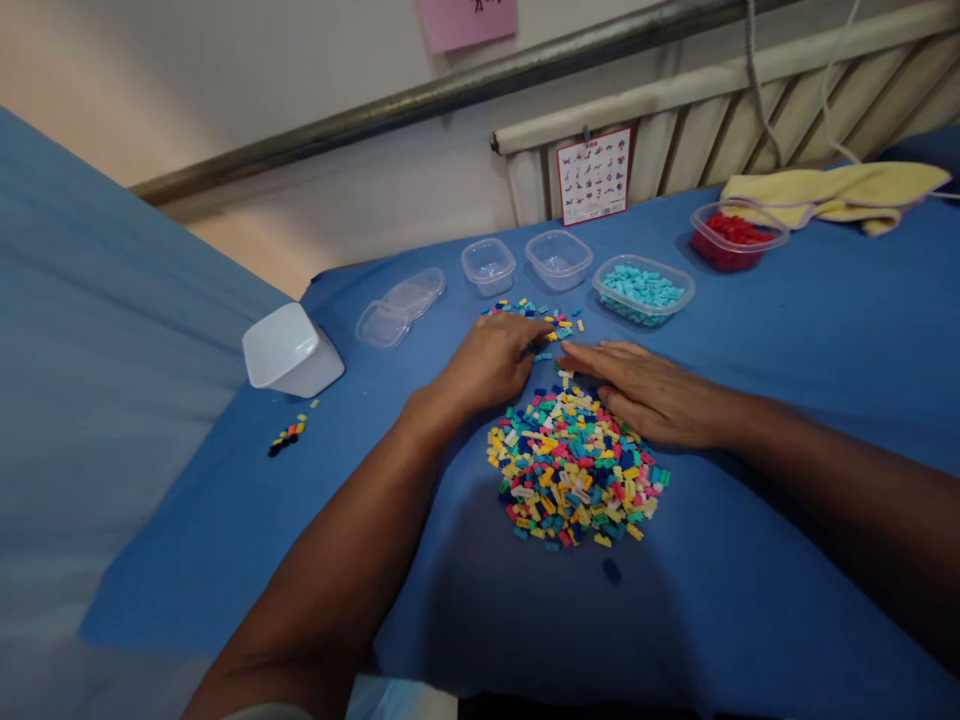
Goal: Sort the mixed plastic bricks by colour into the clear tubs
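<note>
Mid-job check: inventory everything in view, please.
Large brick pile: one, multicolour, table centre
Brick scatter: one, multicolour, beyond pile
Small brick group: one, multicolour, left
Loose piece: one, dark blue, near side
Transparent tubs: four, colourless, far side
Red bricks: many, red, rightmost tub
Light-blue bricks: many, light blue, neighbouring tub
Transparent lids: at least two, colourless, centre left
White tub: one, white, left
Cloth: one, yellow, far right
Radiator: one, cream, back right
Picture card: one, white and red, on radiator
Pipe: one, grey, along wall
Paper: one, pink, top
Cables: at least two, pale, top right
Table cover: one, blue, beneath
Fabric: one, blue, left edge
Left hand: one, bare, at scatter
Right hand: one, bare, at pile edge
</note>
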A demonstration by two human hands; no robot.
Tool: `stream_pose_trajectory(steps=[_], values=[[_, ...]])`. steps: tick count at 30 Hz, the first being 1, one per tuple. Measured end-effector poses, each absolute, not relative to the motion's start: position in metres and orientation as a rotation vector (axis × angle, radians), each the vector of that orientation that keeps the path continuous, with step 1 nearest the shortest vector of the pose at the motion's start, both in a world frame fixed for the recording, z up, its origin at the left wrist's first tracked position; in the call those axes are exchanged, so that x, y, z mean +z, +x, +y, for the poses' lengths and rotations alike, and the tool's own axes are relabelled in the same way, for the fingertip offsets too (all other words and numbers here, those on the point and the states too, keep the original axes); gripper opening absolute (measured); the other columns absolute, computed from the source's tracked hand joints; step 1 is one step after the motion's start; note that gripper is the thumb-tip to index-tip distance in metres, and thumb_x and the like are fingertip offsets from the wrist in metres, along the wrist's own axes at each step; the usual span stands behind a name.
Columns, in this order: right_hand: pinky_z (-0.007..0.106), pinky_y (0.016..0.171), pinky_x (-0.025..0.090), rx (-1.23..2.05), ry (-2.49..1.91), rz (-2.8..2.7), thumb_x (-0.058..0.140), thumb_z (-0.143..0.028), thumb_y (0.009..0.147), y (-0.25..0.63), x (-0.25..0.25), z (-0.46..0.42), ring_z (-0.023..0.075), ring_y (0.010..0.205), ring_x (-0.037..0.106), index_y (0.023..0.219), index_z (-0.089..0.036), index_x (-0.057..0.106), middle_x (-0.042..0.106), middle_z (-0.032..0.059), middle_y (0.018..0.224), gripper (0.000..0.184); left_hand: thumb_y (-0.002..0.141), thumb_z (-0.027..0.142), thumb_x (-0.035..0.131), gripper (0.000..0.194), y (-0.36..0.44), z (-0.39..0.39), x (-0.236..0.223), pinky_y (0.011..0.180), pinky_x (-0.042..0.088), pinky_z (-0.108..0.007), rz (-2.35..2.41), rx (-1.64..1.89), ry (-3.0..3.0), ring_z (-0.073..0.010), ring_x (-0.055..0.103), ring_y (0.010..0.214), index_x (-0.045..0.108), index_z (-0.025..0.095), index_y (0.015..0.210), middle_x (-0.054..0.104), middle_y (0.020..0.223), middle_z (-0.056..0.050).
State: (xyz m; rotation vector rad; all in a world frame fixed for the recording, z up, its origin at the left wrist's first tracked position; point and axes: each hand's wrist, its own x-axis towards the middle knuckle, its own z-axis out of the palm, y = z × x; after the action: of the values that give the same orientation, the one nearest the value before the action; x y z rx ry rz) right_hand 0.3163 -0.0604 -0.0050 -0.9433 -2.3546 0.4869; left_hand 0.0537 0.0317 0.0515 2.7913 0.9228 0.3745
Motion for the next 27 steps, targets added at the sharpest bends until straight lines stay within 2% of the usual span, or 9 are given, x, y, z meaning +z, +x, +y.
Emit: stream_pose_trajectory(steps=[3, 5, 8, 11, 14, 16, 22, 24, 27], values=[[0.062, 0.123, 0.05, 0.577, -0.926, -2.294, 0.044, -0.02, 0.109, 0.317, -0.002, -0.063, 0.0305, 0.148, 0.063, 0.181, -0.033, 0.023, 0.07, 0.0061, 0.158, 0.076, 0.098, 0.012, 0.056, 0.043, 0.045, 0.037, 0.06, 0.111, 0.053, -0.044, 0.987, 0.459, 2.728, -0.0277, 0.07, 0.125, 0.073, 0.016, 0.138, 0.077, 0.133, -0.011], [0.061, 0.121, 0.052, 0.61, -0.976, -2.233, 0.045, -0.025, 0.111, 0.315, 0.001, -0.064, 0.0309, 0.146, 0.064, 0.18, -0.034, 0.027, 0.072, 0.005, 0.155, 0.071, 0.098, 0.014, 0.058, 0.041, 0.037, 0.042, 0.067, 0.105, 0.056, -0.04, 1.084, 0.449, 2.681, -0.0261, 0.072, 0.118, 0.074, 0.018, 0.135, 0.077, 0.13, -0.01], [0.063, 0.125, 0.049, 0.628, -1.015, -2.225, 0.049, -0.037, 0.113, 0.311, 0.006, -0.067, 0.0336, 0.148, 0.063, 0.173, -0.032, 0.045, 0.069, 0.0066, 0.159, 0.06, 0.097, 0.018, 0.061, 0.034, 0.024, 0.049, 0.073, 0.097, 0.057, -0.039, 1.204, 0.313, 2.68, -0.0253, 0.073, 0.106, 0.078, 0.019, 0.127, 0.078, 0.121, -0.009], [0.059, 0.125, 0.05, 0.765, -0.987, -2.2, 0.047, -0.044, 0.115, 0.309, 0.01, -0.07, 0.0323, 0.145, 0.066, 0.162, -0.031, 0.061, 0.072, 0.0057, 0.154, 0.05, 0.099, 0.018, 0.058, 0.033, 0.018, 0.052, 0.072, 0.096, 0.057, -0.039, 1.254, 0.224, 2.75, -0.0269, 0.072, 0.108, 0.079, 0.019, 0.124, 0.078, 0.121, -0.01], [0.053, 0.118, 0.058, 0.892, -1.054, -1.968, 0.043, -0.048, 0.117, 0.31, 0.01, -0.072, 0.0302, 0.135, 0.074, 0.157, -0.032, 0.065, 0.08, 0.0052, 0.142, 0.048, 0.099, 0.015, 0.055, 0.035, 0.018, 0.052, 0.068, 0.1, 0.056, -0.039, 1.285, 0.16, 2.79, -0.0277, 0.071, 0.116, 0.08, 0.02, 0.124, 0.076, 0.131, -0.011], [0.053, 0.114, 0.061, 0.893, -1.106, -1.825, 0.045, -0.052, 0.116, 0.311, 0.008, -0.072, 0.0312, 0.128, 0.077, 0.15, -0.03, 0.07, 0.084, 0.0064, 0.132, 0.047, 0.1, 0.014, 0.053, 0.037, 0.017, 0.053, 0.065, 0.1, 0.056, -0.039, 1.33, 0.122, 2.794, -0.0279, 0.071, 0.116, 0.08, 0.021, 0.124, 0.075, 0.133, -0.011], [0.053, 0.104, 0.064, 0.868, -1.198, -1.696, 0.053, -0.057, 0.113, 0.312, 0.0, -0.067, 0.0323, 0.113, 0.081, 0.134, -0.028, 0.076, 0.086, 0.0074, 0.118, 0.043, 0.1, 0.017, 0.053, 0.038, 0.009, 0.061, 0.06, 0.099, 0.056, -0.039, 1.379, 0.107, 2.754, -0.0275, 0.071, 0.113, 0.081, 0.02, 0.126, 0.076, 0.126, -0.011], [0.053, 0.104, 0.064, 0.858, -1.201, -1.713, 0.053, -0.053, 0.114, 0.312, 0.0, -0.065, 0.0318, 0.114, 0.081, 0.137, -0.027, 0.075, 0.086, 0.0077, 0.121, 0.041, 0.101, 0.017, 0.052, 0.04, 0.008, 0.062, 0.058, 0.098, 0.055, -0.038, 1.276, 0.097, 2.78, -0.0264, 0.071, 0.111, 0.08, 0.021, 0.129, 0.076, 0.125, -0.011], [0.058, 0.116, 0.058, 0.771, -1.154, -1.892, 0.054, -0.047, 0.113, 0.311, 0.004, -0.065, 0.0334, 0.132, 0.074, 0.146, -0.029, 0.072, 0.079, 0.0072, 0.142, 0.041, 0.1, 0.014, 0.052, 0.042, 0.01, 0.06, 0.056, 0.094, 0.055, -0.037, 1.155, 0.018, 2.841, -0.0264, 0.07, 0.11, 0.081, 0.022, 0.128, 0.075, 0.122, -0.011]])
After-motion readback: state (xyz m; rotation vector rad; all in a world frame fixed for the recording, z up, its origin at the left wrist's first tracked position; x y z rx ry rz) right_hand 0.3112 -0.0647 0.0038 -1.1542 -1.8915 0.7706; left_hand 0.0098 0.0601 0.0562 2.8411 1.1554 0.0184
